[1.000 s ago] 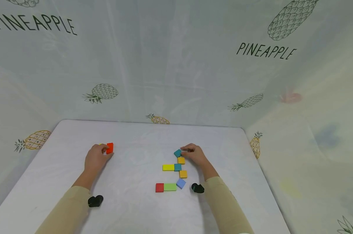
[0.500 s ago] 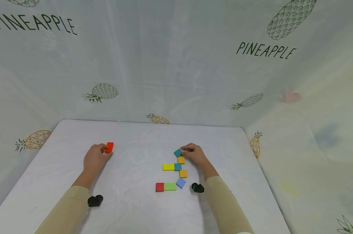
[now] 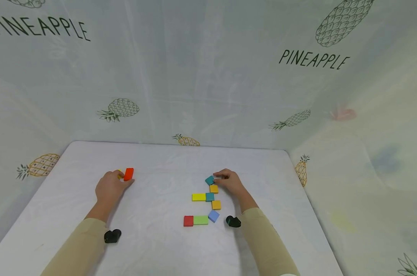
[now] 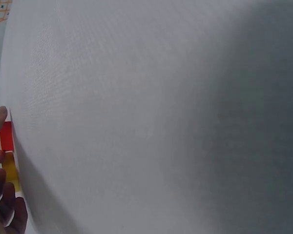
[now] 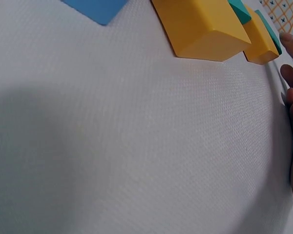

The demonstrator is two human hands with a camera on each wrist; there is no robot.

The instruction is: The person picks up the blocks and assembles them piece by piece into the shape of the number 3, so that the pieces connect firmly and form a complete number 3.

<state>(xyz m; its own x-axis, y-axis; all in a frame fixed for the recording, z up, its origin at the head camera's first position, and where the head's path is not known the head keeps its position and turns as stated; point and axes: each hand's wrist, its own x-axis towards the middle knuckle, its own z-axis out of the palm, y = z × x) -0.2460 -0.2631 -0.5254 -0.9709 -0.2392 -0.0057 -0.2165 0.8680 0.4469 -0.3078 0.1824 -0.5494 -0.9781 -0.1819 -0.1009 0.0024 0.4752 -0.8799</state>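
Observation:
My left hand [image 3: 110,188], at the table's left side, holds an orange-red block [image 3: 129,174] between thumb and index finger. A yellow block [image 4: 10,168] sits directly beside the red one, under the other fingers in the left wrist view and mostly hidden in the head view. Farther right, my right hand [image 3: 231,183] pinches the edge of a teal block [image 3: 210,180] at the far end of a row. Below that block run an orange block [image 3: 213,189], a second teal block [image 3: 210,197], another orange block [image 3: 216,205] and a tilted blue block [image 3: 213,216].
Left of the second teal block lies a yellow block [image 3: 198,197]. A green block [image 3: 200,220] adjoins a dark red block [image 3: 188,221] left of the blue one. All lie on a white table [image 3: 153,245], with a pineapple-print curtain [image 3: 208,76] behind it.
The left hand has shifted slightly left, and the orange-red block has tilted a little in its grip. More of the yellow block beside it shows. The right hand stays at the teal block.

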